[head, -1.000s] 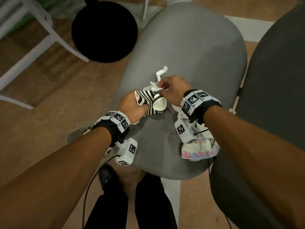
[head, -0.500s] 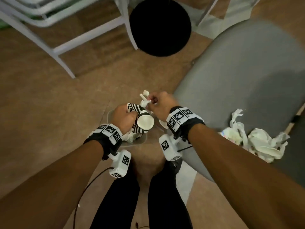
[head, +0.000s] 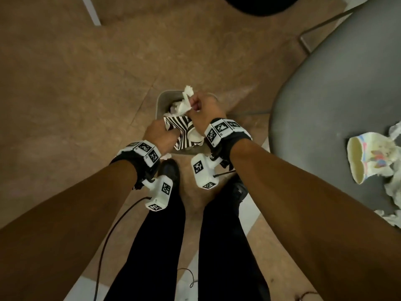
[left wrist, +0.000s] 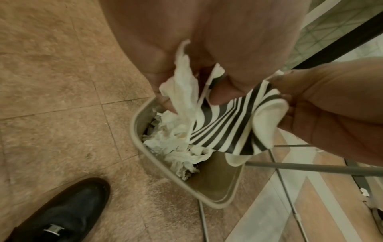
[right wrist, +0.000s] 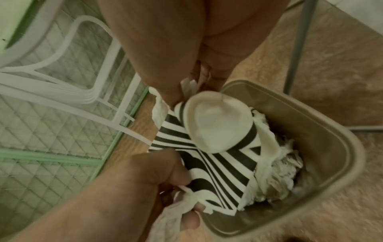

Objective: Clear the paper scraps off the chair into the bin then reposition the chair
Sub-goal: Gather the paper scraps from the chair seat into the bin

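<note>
I look down along both bare forearms, reaching forward and down side by side, wrists close together over a small grey bin [head: 161, 100] on the brown floor [head: 65, 83]. My left hand [head: 159, 132] has its grip clamped on a crushed black-and-white striped paper cup [head: 181, 132], thumb on top and fingers curled beneath, with a bit of white tissue caught in the same grip. My right hand [head: 205, 108], just beyond it, has its grip closed on a twist of white paper scrap [head: 186, 102], which sticks up past the knuckles. The cup hangs between the two grips, directly above the bin's opening. Below both grips, crumpled white paper [left wrist: 176, 144] already lies inside the bin. Well to the right of my grips, the grey chair [head: 325, 94] carries a squashed pastel-printed paper cup [head: 366, 155] and more crumpled white scraps [head: 392, 192] on its seat. Behind the grips, near my wrists, are my black shoes [head: 171, 170] and dark trouser legs.
</note>
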The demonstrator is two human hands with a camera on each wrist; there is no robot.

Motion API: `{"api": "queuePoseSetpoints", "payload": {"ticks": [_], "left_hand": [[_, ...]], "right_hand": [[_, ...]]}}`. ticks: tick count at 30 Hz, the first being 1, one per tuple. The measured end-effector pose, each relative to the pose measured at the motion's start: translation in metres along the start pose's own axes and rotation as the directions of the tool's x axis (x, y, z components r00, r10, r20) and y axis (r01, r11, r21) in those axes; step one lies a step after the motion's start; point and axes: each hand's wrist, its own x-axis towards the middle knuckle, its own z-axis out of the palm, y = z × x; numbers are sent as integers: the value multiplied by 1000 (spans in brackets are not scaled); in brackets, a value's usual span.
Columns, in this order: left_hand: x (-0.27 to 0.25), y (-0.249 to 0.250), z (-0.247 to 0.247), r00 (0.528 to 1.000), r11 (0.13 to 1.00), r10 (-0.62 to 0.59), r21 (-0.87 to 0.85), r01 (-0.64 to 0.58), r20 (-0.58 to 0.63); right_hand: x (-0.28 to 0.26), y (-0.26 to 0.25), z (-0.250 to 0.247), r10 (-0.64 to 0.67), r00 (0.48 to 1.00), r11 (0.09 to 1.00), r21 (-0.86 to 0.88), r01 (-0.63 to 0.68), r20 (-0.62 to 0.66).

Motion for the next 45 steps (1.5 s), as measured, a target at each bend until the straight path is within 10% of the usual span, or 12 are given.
{"api": "queuePoseSetpoints", "payload": {"ticks": [12, 24, 31, 39, 45], "left_hand": [[43, -39, 8, 983, 982, 75, 185, -43, -168], [32, -42, 20, 891, 856, 451, 313, -412, -58], [27, -46, 35, 940, 707, 272, 620, -340, 206], [-20, 62, 2, 883, 626, 436, 647, -435, 171], [-69, 195, 43, 702, 477, 672, 588, -654, 236]], "right_hand": [[22, 54, 28, 161, 987, 983, 91, -161, 11], [5, 65, 72, 265, 925, 964, -102, -246, 273], [-25, 68, 64, 238, 958, 962, 96, -255, 159], [-54, 15, -22, 182, 983, 958, 223, -183, 24], [-103, 20, -159, 158, 963, 886, 462, -41, -218]]}}
